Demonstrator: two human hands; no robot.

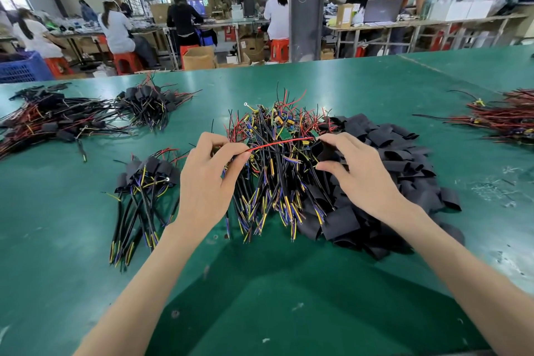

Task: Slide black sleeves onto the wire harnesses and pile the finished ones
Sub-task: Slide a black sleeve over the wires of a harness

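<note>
Left hand (211,182): thumb and forefinger pinch the red wire (280,143) of one harness. Right hand (361,176): index and thumb nip a black sleeve (328,153) at that wire's far end. Wrists low over the harness heap (277,188), mid-counter (260,283). Sleeve pile (404,170) is alongside to the right, finished pile (147,170) to the left. Wires look light, springy and likely to tangle, so grip near the tips. Sleeves look limp.

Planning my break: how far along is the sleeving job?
Done: sleeved harnesses lie in piles at left. In hand: the left hand pinches a red wire whose end meets the right hand, which seems to hold a black sleeve. Left: a big unsleeved pile and sleeve heap.
</note>
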